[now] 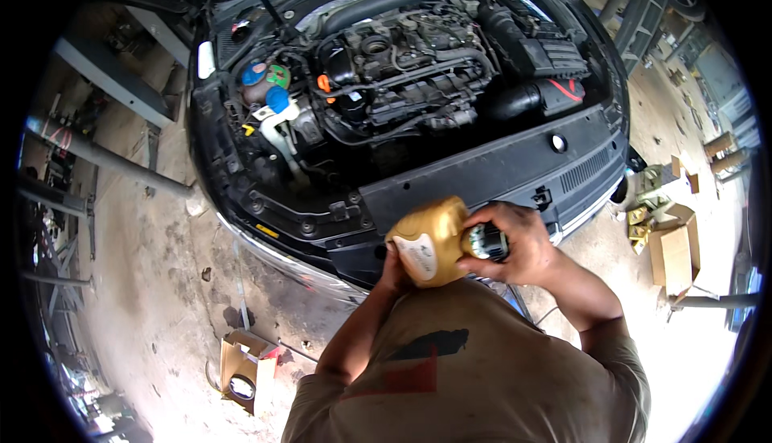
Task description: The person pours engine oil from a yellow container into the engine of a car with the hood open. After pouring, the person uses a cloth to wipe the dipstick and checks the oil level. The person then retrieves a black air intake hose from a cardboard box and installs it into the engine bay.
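Observation:
In front of my chest, just over the car's front edge, I hold a gold oil bottle tilted on its side, with a pale label facing up. My left hand grips it from the left and below, its fingers mostly hidden behind the bottle. At the neck end, the thumb and fingers of my right hand close round a black ribbed cap. Whether the cap is loose from the neck I cannot tell. Beyond the bottle lies the uncovered engine, with a round filler neck on top.
A black front panel spans the car's near edge. Coolant tank and blue-capped washer filler stand at the engine's left. Open cardboard boxes lie on the floor, one lower left, another right. Grey lift arms reach in from the left.

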The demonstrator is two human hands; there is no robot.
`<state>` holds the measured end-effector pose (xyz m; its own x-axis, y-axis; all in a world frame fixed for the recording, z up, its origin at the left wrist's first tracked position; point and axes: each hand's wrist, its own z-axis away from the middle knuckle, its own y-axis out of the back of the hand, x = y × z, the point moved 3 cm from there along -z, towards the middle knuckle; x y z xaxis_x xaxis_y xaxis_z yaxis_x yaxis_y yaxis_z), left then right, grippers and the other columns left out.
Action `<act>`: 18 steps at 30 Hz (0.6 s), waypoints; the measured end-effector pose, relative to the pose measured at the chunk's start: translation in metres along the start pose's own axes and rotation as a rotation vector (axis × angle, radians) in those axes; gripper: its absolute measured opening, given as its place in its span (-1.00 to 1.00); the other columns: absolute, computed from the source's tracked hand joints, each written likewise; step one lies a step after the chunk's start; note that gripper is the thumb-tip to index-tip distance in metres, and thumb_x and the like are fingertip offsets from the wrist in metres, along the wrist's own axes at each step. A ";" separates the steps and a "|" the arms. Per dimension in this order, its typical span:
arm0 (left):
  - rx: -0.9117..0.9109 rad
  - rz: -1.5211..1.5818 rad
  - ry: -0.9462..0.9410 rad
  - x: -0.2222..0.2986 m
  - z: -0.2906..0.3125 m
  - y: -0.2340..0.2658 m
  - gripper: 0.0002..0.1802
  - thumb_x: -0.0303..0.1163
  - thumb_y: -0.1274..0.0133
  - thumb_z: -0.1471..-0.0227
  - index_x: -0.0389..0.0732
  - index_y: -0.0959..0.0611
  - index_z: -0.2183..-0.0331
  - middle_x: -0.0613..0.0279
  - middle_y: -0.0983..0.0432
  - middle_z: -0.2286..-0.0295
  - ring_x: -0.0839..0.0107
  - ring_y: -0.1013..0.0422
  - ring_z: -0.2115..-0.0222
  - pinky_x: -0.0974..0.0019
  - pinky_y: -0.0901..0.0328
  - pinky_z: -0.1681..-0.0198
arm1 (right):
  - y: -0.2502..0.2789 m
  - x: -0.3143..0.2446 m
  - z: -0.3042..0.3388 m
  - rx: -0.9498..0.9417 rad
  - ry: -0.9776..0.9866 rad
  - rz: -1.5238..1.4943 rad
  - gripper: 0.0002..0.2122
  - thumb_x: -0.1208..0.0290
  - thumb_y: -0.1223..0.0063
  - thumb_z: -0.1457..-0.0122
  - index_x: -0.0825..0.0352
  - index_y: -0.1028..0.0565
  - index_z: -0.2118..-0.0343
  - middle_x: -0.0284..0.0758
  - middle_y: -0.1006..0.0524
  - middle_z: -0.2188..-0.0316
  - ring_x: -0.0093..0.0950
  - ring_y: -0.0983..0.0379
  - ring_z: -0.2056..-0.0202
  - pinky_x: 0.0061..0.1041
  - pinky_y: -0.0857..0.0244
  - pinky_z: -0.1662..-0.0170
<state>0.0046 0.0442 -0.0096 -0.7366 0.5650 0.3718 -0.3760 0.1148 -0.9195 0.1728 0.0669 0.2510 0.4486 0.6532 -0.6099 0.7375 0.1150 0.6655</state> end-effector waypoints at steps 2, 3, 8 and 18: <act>0.038 -0.111 0.015 -0.001 0.001 0.030 -0.08 0.29 -0.02 0.08 -0.08 -0.23 -0.17 0.12 -0.28 -0.07 0.15 -0.25 -0.08 -0.01 -0.22 -0.10 | 0.002 0.017 0.001 0.007 -0.017 -0.022 -0.61 0.31 -0.38 0.17 0.37 -0.47 0.31 -0.20 -0.54 0.42 -0.23 -0.52 0.42 -0.40 -0.40 0.34; 0.020 -0.185 0.010 0.000 -0.001 0.025 -0.12 0.21 -0.08 0.06 -0.11 -0.25 -0.15 0.13 -0.31 -0.04 0.16 -0.27 -0.06 0.02 -0.24 -0.08 | 0.007 0.026 0.005 0.007 -0.032 -0.025 -0.62 0.34 -0.38 0.17 0.38 -0.47 0.31 -0.20 -0.54 0.43 -0.24 -0.52 0.42 -0.40 -0.40 0.34; 0.048 -0.483 -0.046 0.033 -0.005 0.002 -0.24 -0.30 -0.27 0.10 -0.17 -0.27 -0.10 0.21 -0.36 0.03 0.32 -0.30 0.00 0.25 -0.24 -0.07 | 0.021 0.063 0.007 -0.122 0.068 -0.047 -0.59 0.31 -0.37 0.17 0.38 -0.46 0.28 -0.24 -0.50 0.43 -0.26 -0.46 0.43 -0.41 -0.36 0.33; 0.219 -1.443 -0.265 0.120 -0.049 -0.032 -0.09 -0.30 -0.50 0.51 -0.13 -0.40 0.04 0.20 -0.38 0.08 0.27 -0.41 0.10 0.31 -0.36 0.09 | 0.004 0.070 -0.062 -0.407 0.415 0.142 -0.58 0.21 -0.32 0.11 0.32 -0.42 0.25 -0.24 -0.48 0.36 -0.28 -0.44 0.31 -0.40 -0.41 0.26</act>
<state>-0.0449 0.1483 0.0580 0.2684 -0.0921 0.9589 -0.9116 0.2975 0.2837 0.1753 0.1596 0.2374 0.2332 0.9115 -0.3388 0.3951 0.2295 0.8895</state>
